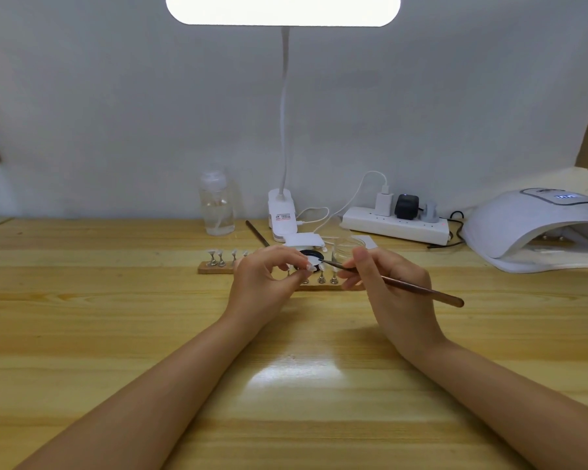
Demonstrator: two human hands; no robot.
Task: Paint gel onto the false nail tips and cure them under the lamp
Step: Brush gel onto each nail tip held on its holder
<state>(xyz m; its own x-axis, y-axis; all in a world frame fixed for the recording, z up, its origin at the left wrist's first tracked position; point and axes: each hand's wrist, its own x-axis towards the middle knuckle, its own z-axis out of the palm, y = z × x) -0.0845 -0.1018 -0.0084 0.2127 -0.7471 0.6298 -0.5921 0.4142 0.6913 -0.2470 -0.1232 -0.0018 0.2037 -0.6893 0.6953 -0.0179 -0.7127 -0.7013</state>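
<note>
- The left hand [265,279] has its fingers curled, thumb and fingertips pinching a small pale false nail tip [308,266] just above the wooden holder strip [218,268].
- The right hand [384,279] grips a slim brown nail brush [408,287] like a pen; its dark bristle end points left and meets the held tip.
- More nail tips on small metal stands [321,278] sit upright in a row on the strip, partly hidden behind the hands.
- A round black gel pot [314,257] lies just behind the fingers.
- The domed white curing lamp [530,225], smooth and glossy, sits at far right on the varnished wooden table [116,327], well apart from the hands.
- A clear plastic bottle [217,205] stands at the back.
</note>
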